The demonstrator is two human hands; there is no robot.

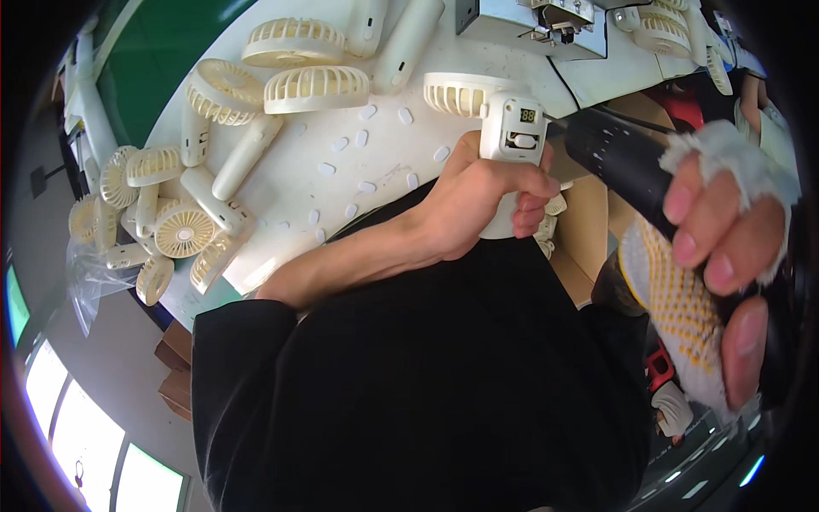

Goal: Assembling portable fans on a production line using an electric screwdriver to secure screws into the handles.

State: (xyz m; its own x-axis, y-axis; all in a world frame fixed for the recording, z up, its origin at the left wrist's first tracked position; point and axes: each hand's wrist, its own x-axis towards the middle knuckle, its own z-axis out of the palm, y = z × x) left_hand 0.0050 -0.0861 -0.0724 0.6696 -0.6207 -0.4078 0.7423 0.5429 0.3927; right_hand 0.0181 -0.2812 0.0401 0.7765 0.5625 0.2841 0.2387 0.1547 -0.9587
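My left hand [482, 192] is closed around the handle of a cream-white handheld fan [505, 115]. The fan's round grille points left, and a small dark display window and a button show on its upper side. At the right, my right hand [725, 222], in a fingerless white glove with yellow dots, grips a thick black tube-shaped tool [618, 154] of a kind I cannot make out. Its front end is close to the fan, just right of the display. Several small white oval pieces [367, 187] lie scattered on the white table [281, 183] left of the fan.
Many similar fans [186, 229] are heaped along the table's left side and back. A metal box-like fixture [537, 34] stands at the back, with a cable running down. An open cardboard box [589, 222] sits below the table edge. Another person's arm [752, 102] shows far right.
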